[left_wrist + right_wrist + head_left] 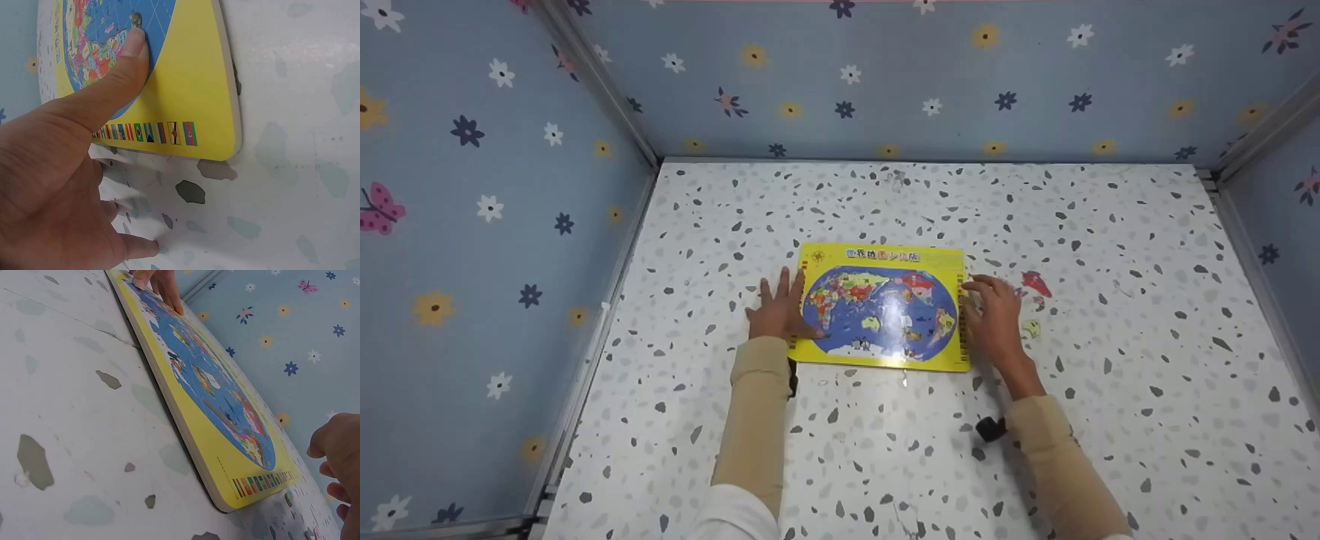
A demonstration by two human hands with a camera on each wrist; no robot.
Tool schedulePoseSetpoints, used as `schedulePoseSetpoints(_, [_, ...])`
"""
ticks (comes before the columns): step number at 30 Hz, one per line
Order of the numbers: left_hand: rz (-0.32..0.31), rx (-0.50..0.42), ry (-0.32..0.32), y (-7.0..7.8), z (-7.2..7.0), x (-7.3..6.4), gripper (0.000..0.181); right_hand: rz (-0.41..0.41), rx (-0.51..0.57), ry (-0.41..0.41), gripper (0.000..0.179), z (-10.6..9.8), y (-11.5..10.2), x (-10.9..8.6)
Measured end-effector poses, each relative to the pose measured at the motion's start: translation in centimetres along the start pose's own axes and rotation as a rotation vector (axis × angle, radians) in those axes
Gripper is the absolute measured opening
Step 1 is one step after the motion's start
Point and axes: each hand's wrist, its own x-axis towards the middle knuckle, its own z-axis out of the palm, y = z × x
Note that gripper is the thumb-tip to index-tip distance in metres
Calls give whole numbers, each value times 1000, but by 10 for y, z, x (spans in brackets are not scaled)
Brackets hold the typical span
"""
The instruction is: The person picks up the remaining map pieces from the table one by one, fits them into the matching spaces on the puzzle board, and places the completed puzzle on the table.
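A yellow world map puzzle board point(885, 363) lies flat on the speckled table, its blue oval map facing up. My left hand point(780, 311) is at its left side. The thumb point(132, 53) rests on the blue sea near the edge, while the other fingers are spread on the table beside the board. At the board's right edge is my right hand point(996, 319), its fingers loosely bent; no piece shows in it. To its right lie a red map piece point(1036, 283) and a yellow-green piece point(1031, 328). A pale patch point(906, 322) shows in the map, partly under glare.
A small brownish piece point(1039, 303) lies between the red and yellow-green ones. Blue flowered panels point(885, 82) stand behind and at both sides of the table point(840, 465). Black wrist gear point(991, 429) hangs by the right cuff.
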Motion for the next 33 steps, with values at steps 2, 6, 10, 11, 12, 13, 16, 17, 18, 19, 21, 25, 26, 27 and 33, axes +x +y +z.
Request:
schedulePoseSetpoints(2, [0,0,-3,0,0,0,115,6,8,11,21,-2,2,0])
schedulePoseSetpoints(6, [3,-4,-9,0,0,1,115,42,26,23,21,-5,6,1])
schedulePoseSetpoints(10, [6,-7,-11,0,0,1,115,82,47,7,24,-9,12,0])
schedulePoseSetpoints(11, [6,-6,-12,0,0,1,116,90,57,1,25,-9,14,-1])
schedulePoseSetpoints(12, [6,-3,-13,0,0,1,116,96,65,-2,25,-10,16,-1])
schedulePoseSetpoints(13, [6,0,-15,-1,0,1,116,103,71,-5,26,-11,17,-2])
schedulePoseSetpoints(16, [2,-1,-19,0,0,2,116,115,74,0,26,-12,20,-3])
schedulePoseSetpoints(17, [-1,-3,-20,0,0,2,116,117,72,6,25,-12,21,-4])
schedulePoseSetpoints(18, [-4,-6,-22,0,0,2,116,120,63,13,25,-12,21,-4])
schedulePoseSetpoints(19, [-7,-11,-23,0,0,2,116,126,55,18,25,-12,22,-5])
schedulePoseSetpoints(21, [-11,-13,-22,0,0,1,117,132,47,25,24,-11,22,-5])
schedulePoseSetpoints(25, [-9,-8,-16,0,0,1,116,159,27,13,24,-11,24,-6])
schedulePoseSetpoints(26, [-8,-8,-13,0,1,1,116,162,27,8,25,-12,25,-6])
schedulePoseSetpoints(27, [-6,-10,-11,0,1,1,116,163,25,5,25,-12,26,-6])
schedulePoseSetpoints(33, [-1,-10,-9,-2,1,1,116,143,38,17,24,-17,32,-7])
